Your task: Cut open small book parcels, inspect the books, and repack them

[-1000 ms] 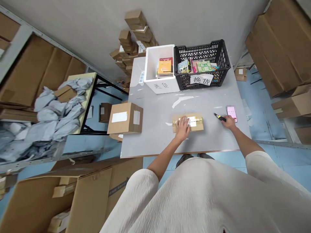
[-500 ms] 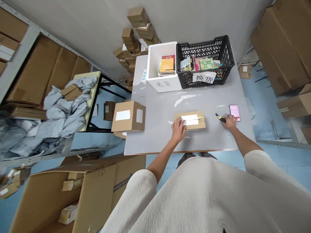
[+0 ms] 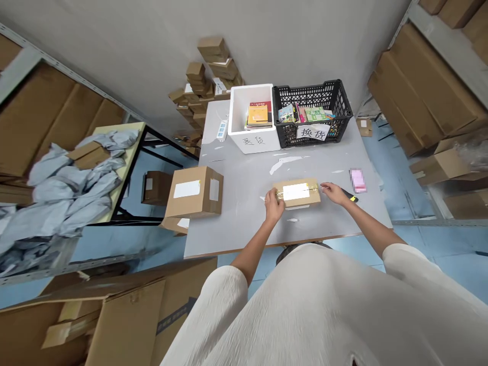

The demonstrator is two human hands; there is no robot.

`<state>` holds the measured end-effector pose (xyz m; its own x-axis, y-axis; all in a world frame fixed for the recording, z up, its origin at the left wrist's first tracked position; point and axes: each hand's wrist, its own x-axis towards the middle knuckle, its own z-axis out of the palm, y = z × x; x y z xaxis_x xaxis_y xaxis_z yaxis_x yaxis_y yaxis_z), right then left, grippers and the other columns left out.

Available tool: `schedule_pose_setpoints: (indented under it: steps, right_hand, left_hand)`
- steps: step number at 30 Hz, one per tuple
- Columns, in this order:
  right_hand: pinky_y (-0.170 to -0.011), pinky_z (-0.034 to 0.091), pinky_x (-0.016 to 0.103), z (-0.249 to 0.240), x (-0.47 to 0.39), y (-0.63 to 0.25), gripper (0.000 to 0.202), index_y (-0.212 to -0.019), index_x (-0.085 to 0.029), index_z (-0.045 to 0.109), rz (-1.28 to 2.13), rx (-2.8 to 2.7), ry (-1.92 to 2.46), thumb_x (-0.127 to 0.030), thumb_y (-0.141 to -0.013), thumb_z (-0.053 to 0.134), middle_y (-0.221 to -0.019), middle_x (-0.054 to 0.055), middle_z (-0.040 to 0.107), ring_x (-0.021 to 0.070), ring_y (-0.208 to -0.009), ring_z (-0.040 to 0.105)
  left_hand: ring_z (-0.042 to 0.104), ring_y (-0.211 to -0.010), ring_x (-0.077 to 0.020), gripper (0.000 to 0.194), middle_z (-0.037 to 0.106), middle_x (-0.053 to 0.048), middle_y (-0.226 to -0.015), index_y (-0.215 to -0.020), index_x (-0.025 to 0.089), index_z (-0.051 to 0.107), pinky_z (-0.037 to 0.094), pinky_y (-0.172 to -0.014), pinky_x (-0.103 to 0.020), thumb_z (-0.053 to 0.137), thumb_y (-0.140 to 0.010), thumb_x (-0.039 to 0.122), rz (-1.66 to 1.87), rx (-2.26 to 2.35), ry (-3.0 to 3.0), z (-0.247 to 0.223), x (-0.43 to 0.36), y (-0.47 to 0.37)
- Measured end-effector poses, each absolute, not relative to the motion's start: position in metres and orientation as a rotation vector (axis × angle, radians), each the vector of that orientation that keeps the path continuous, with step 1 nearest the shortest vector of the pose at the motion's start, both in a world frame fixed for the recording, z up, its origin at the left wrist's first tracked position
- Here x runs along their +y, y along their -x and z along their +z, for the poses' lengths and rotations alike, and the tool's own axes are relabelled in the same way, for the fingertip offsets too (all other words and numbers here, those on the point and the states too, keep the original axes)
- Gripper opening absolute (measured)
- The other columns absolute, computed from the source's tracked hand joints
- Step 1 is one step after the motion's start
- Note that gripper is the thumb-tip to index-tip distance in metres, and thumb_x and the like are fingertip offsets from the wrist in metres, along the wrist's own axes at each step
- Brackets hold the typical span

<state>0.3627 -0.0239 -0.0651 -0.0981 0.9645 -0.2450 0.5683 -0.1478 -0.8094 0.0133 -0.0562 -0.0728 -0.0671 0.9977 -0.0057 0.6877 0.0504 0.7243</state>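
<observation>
A small taped cardboard box (image 3: 313,197) with a white label lies flat on the grey table (image 3: 240,218). My left hand (image 3: 273,206) grips its left end, fingers on the top and thumb near the front side. Just off the box's right end is my right hand (image 3: 332,193), its fingers a little apart and holding nothing. A black and yellow utility knife (image 3: 349,195) lies by my right wrist, partly covered by it. Beyond the knife, a phone (image 3: 358,180) with a pink screen rests on the table.
At the table's back stand a white foam box (image 3: 256,143) of books and a black plastic crate (image 3: 285,134) of books. A larger cardboard box (image 3: 186,203) sits at the left edge, near a power strip (image 3: 222,130). Grey parcels (image 3: 57,183) cover a side table.
My right hand has left the spot by the phone and knife and moved left to the box's right end. My left hand has shifted to the box's left end. The view has tilted.
</observation>
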Motion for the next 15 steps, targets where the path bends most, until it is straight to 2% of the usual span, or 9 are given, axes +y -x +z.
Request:
schedule_pose_setpoints:
  steps: [3,6,9,12,15]
  right_hand:
    - [-0.111,0.058,0.048,-0.054,-0.03,-0.341,0.042,-0.134,-0.024,0.076,1.169,-1.626,1.732,-0.045,-0.1,0.064,-0.132,0.012,0.079,0.0296,-0.117,0.075]
    - [-0.111,0.058,0.049,-0.046,-0.036,-0.334,0.044,-0.138,-0.023,0.074,1.144,-1.565,1.778,-0.043,-0.1,0.063,-0.132,0.012,0.079,0.0292,-0.114,0.076]
    - [-0.115,0.056,0.05,-0.04,-0.036,-0.334,0.041,-0.133,-0.024,0.075,1.109,-1.552,1.765,-0.044,-0.1,0.063,-0.136,0.012,0.077,0.029,-0.119,0.074]
    - [-0.116,0.054,0.052,-0.034,-0.029,-0.332,0.039,-0.129,-0.027,0.076,1.041,-1.546,1.736,-0.049,-0.1,0.062,-0.141,0.01,0.075,0.0293,-0.124,0.071]
    - [-0.115,0.055,0.051,-0.031,-0.017,-0.328,0.045,-0.132,-0.026,0.075,0.945,-1.54,1.711,-0.054,-0.101,0.06,-0.146,0.013,0.07,0.0297,-0.125,0.07]
  left_hand:
    - [0.048,-0.151,-0.034,0.069,0.053,-0.019,-0.156,-0.16,0.02,0.044,0.041,-0.128,-0.056,0.055,-0.092,0.02,0.776,1.754,-1.722,-0.071,-0.052,-0.013]
    - [0.048,-0.153,-0.0357,0.073,0.052,-0.018,-0.16,-0.163,0.022,0.041,0.041,-0.127,-0.06,0.057,-0.092,0.021,0.773,1.737,-1.726,-0.068,-0.05,-0.011]
    - [0.045,-0.156,-0.0383,0.084,0.046,-0.018,-0.169,-0.169,0.025,0.032,0.041,-0.126,-0.063,0.062,-0.091,0.024,0.791,1.698,-1.725,-0.067,-0.046,-0.007]
    - [0.049,-0.155,-0.0375,0.094,0.043,-0.019,-0.173,-0.175,0.026,0.021,0.043,-0.126,-0.06,0.068,-0.093,0.03,0.831,1.614,-1.722,-0.068,-0.041,0.0]
    - [0.052,-0.154,-0.036,0.101,0.045,-0.019,-0.172,-0.177,0.026,0.013,0.047,-0.124,-0.056,0.071,-0.095,0.035,0.851,1.523,-1.71,-0.069,-0.038,0.006]
